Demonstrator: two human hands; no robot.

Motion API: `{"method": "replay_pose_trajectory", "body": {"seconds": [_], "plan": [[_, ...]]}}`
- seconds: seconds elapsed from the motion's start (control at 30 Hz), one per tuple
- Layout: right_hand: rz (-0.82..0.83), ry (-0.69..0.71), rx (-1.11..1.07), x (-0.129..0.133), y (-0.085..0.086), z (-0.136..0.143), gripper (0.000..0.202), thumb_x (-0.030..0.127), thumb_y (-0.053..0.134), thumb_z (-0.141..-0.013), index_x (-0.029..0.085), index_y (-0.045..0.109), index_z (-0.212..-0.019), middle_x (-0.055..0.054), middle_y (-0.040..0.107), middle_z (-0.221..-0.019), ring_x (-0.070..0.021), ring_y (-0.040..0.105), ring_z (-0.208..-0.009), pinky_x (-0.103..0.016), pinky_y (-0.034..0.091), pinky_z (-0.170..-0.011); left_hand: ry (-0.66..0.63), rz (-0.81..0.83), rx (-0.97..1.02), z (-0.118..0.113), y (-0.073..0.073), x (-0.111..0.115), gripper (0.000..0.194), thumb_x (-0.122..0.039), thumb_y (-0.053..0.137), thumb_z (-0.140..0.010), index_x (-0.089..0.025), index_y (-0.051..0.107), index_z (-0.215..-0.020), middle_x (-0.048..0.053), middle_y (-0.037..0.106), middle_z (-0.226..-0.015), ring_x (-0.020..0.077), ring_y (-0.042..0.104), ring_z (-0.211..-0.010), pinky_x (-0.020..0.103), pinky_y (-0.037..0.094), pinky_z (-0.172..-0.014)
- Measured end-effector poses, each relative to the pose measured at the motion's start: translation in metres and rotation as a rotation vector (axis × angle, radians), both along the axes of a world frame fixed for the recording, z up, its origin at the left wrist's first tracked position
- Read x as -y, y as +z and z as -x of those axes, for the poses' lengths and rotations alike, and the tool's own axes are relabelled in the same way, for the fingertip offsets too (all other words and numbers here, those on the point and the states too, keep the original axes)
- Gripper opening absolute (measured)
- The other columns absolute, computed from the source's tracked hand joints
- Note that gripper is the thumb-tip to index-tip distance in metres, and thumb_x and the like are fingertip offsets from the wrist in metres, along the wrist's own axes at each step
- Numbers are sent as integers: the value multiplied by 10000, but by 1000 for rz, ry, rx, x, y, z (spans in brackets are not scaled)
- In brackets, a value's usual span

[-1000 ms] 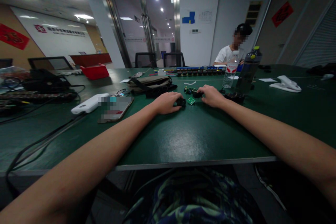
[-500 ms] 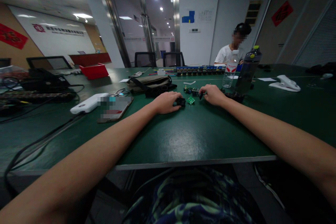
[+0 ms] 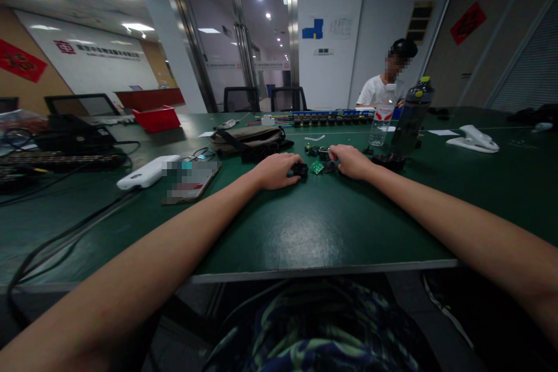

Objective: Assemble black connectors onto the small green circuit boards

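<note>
Apparently for steadiness, a black part [image 3: 300, 170] is pinched by the left hand [image 3: 278, 171], while a green circuit board [image 3: 317, 168] is placed between both hands for easy reach, and whether anything is gripped by the right hand [image 3: 352, 162] cannot be told.

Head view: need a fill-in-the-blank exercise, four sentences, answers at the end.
1. The small circuit board on the table lies between the left hand and the ____ hand.
2. The colour of the small part at the left hand's fingertips is ____.
3. The plastic bin at the back left of the table is coloured ____.
4. In the picture, the clear bottle stands to the ____ of the bag.

Missing words: right; black; red; right.
</note>
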State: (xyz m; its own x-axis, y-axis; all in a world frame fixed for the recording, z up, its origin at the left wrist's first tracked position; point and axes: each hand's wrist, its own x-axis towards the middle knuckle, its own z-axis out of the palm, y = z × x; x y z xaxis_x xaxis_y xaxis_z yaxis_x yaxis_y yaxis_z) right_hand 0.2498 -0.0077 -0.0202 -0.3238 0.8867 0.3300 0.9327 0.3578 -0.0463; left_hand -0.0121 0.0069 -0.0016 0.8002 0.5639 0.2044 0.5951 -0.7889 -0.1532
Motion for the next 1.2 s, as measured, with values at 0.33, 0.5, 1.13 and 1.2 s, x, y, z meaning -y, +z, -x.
{"method": "replay_pose_trajectory", "body": {"seconds": [0.33, 0.5, 1.13, 1.2], "plan": [[-69, -60, -43, 6, 6, 9, 173, 87, 493, -853, 188, 633, -861, -78, 636, -938, -193, 562, -836, -273, 343, -672, 20, 7, -26, -1, 2, 3, 402, -378, 562, -869, -173, 569, -1215, 97, 679, -1147, 245, 652, -1048, 340, 488, -904], [-75, -55, -77, 6, 5, 14, 138, 191, 538, -892, 181, 666, -941, -76, 673, -943, -203, 591, -859, -286, 398, -736, 17, -7, -21, -1, 1, 3, 395, -391, 558, -876, -184, 568, -1213, 88, 684, -1134, 238, 656, -1041, 334, 488, -902], [26, 14, -49, 1, 1, 14, 318, 49, 540, -882, 174, 763, -1071, -110, 703, -1108, -207, 637, -1051, -305, 441, -976, 21, 13, -30, -1, 3, 3, 409, -393, 548, -870, -180, 563, -1219, 100, 682, -1146, 254, 656, -1049, 351, 493, -909], [22, 1, -64, 0, 1, 13, 315, 48, 545, -882, 173, 768, -1065, -109, 711, -1091, -207, 638, -1048, -302, 442, -972, 22, 8, -30, -1, 3, 4, 402, -390, 552, -871, -188, 563, -1218, 93, 685, -1140, 247, 658, -1048, 341, 492, -908]]}}
